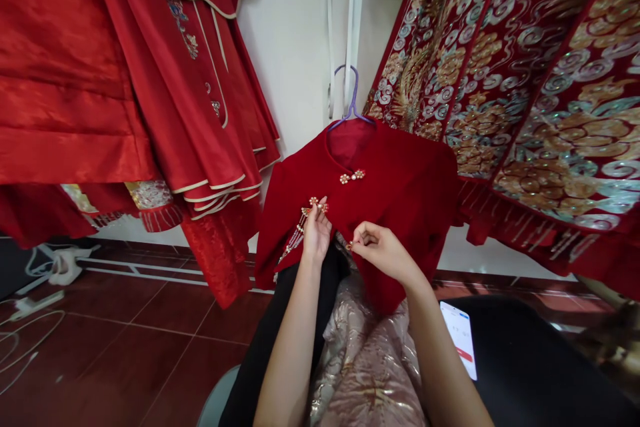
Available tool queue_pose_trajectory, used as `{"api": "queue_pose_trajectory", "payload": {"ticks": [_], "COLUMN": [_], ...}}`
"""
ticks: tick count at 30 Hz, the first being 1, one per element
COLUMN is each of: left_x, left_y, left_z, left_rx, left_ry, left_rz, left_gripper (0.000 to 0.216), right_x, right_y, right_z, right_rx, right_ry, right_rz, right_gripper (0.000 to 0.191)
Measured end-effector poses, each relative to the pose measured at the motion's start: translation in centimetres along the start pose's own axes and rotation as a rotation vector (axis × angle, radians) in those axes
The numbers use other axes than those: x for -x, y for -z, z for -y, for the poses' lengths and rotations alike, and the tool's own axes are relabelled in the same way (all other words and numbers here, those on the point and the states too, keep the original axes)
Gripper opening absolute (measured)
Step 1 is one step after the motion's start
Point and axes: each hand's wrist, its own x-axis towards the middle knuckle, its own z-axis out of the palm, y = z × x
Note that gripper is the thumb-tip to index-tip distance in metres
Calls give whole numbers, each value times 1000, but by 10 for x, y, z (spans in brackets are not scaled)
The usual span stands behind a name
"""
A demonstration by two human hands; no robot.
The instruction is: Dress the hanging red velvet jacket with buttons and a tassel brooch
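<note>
A dark red velvet jacket (400, 180) hangs before me on a purple hanger (354, 97), its lower front parted. At the neck a jeweled flower clasp (353, 176) joins the two front edges. My left hand (317, 232) is closed at the left front edge, fingers on a second jeweled flower clasp (315, 202). Beaded tassels (296, 235) hang beside that hand. Apart from it, my right hand (379, 248) is closed in a pinch at the right front edge, with a small gold-coloured clasp piece (349, 246) at its fingertips. Its fingers partly hide this piece.
Red garments (215, 100) hang at the left, and embroidered dark red ones (500, 80) at the right. A lit phone (459, 339) lies on a black seat (520, 360). Shiny patterned fabric (373, 373) covers my lap. White cables (37, 340) trail over the tiled floor.
</note>
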Motion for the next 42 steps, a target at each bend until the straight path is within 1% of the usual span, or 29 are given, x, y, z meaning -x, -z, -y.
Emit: {"api": "queue_pose_trajectory", "payload": {"ticks": [4,12,17,19,21,22,25,26,28,30,31,33,35,37,39,42], "left_x": [1,1,1,1,2,3,5,5,3,-1,-4,-9,-14,-18,-23,-33], "left_y": [5,2,1,2,4,5,7,5,-2,-14,-22,-39,-56,-69,-78,-86], "left_z": [3,3,4,3,2,1,-4,-6,-11,-20,-25,-38,-53,-67,-78,-89], "left_rx": [8,-5,5,6,-2,-24,-169,-225,-326,-431,-496,-669,-892,-1152,-1372,-1564], "left_ry": [-19,-45,-65,-72,-63,-54,-12,5,12,-62,-134,-321,-528,-688,-747,-743], "left_rz": [-15,-94,-113,-100,-56,-28,21,30,61,106,125,145,146,199,318,469], "left_gripper": [36,32,31,33,38,44,69,74,73,57,47,30,22,18,16,13], "right_x": [0,-2,-1,-1,-1,-1,0,1,4,8,11,17,23,28,32,35], "right_y": [0,-5,-7,-9,-10,-9,-5,-1,8,21,28,43,57,69,78,86], "right_z": [-3,-6,-5,-4,-4,-4,-3,-3,-1,2,2,3,3,3,3,2], "right_rx": [9,25,50,49,52,54,64,67,74,80,84,93,110,123,130,136], "right_ry": [4,3,-2,-4,-4,-1,4,1,-2,-5,-5,-10,-19,-26,-30,-40], "right_rz": [2,37,60,66,71,77,100,109,127,157,172,190,169,127,96,75], "right_gripper": [6,7,6,5,5,5,6,6,5,5,4,4,4,3,3,5]}}
